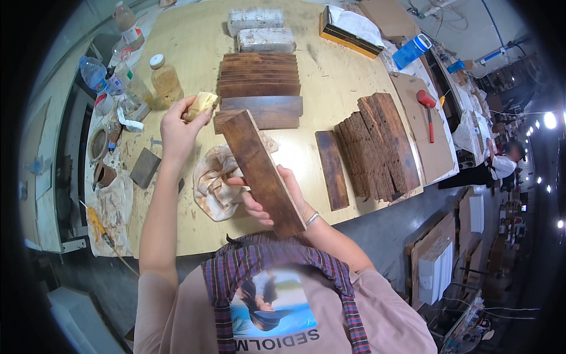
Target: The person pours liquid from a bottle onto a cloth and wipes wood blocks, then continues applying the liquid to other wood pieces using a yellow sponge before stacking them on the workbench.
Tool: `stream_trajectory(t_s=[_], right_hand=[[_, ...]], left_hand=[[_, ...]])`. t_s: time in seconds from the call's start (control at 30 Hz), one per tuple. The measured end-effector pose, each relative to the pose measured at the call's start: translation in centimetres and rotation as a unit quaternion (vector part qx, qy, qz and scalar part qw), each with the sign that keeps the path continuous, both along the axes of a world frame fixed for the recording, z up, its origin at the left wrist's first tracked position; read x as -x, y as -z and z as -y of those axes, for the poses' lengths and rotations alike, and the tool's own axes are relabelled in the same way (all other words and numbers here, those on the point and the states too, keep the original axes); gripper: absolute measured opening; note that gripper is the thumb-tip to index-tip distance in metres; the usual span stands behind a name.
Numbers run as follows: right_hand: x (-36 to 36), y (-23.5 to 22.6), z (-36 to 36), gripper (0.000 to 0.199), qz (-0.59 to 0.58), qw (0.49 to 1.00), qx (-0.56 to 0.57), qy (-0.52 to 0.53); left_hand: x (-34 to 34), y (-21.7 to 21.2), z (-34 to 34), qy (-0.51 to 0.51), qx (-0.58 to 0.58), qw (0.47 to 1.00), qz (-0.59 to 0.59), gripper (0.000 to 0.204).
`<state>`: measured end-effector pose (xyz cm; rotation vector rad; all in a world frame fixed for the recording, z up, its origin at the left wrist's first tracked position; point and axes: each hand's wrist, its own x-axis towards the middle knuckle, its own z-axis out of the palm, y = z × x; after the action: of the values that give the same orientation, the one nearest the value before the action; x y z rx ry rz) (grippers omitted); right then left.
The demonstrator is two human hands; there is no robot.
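Wood board (261, 172), dark brown, long and flat, grain and blotchy stain on its face, held tilted above the near edge of the workbench (194, 53), right hand (277, 200) gripping it from beneath near its lower end, fingers curled round the edge. Left hand (177, 127) raised over the left part of the bench, fingers pinched on a small yellowish sponge (201, 104). Containers at the far left corner: plastic bottle (165, 79) with amber liquid, white cap; clear bottles (97, 74) beside it, contents unclear; small round tin (98, 144) near the left edge, inside too dim to tell. Stained rag (213, 183) lies crumpled on the bench under the board. Row of dark boards (259, 74) overlapped at the centre, one single board (331, 170) flat near the near edge, a leaning stack of rough boards (380, 144) toward the right edge. Two wrapped white blocks (259, 29) at the far edge. Red-headed mallet (427, 109) on a cardboard sheet (433, 150) at the right edge. Bare plywood between the single board and the rag, and along the near left edge.
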<state>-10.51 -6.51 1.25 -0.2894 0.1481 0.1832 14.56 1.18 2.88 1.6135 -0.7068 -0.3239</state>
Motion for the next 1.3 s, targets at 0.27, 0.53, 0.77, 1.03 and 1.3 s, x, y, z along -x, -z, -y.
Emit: stream_trajectory(t_s=[0.27, 0.53, 0.77, 1.03, 1.3], right_hand=[[2.3, 0.4, 3.5, 0.08, -0.119, 0.889, 0.423, 0.133], [8.2, 3.8, 9.8, 0.068, -0.489, 0.368, 0.78, 0.13], [6.9, 5.8, 8.9, 0.055, -0.427, 0.192, 0.868, 0.166], [-3.8, 6.9, 12.4, 0.05, -0.082, 0.233, 0.952, 0.179], [-8.9, 6.7, 13.6, 0.043, -0.087, 0.195, 0.977, 0.027]], left_hand=[[1.3, 2.7, -2.9, 0.037, -0.055, 0.997, -0.049, 0.039], [4.8, 4.1, -5.2, 0.08, -0.049, 0.98, -0.176, 0.039], [11.9, 9.4, -3.8, 0.205, 0.003, 0.89, -0.408, 0.046], [5.4, 10.3, -5.8, 0.021, 0.083, 0.949, -0.305, 0.038], [8.1, 8.2, -9.2, 0.002, 0.11, 0.947, -0.301, 0.042]])
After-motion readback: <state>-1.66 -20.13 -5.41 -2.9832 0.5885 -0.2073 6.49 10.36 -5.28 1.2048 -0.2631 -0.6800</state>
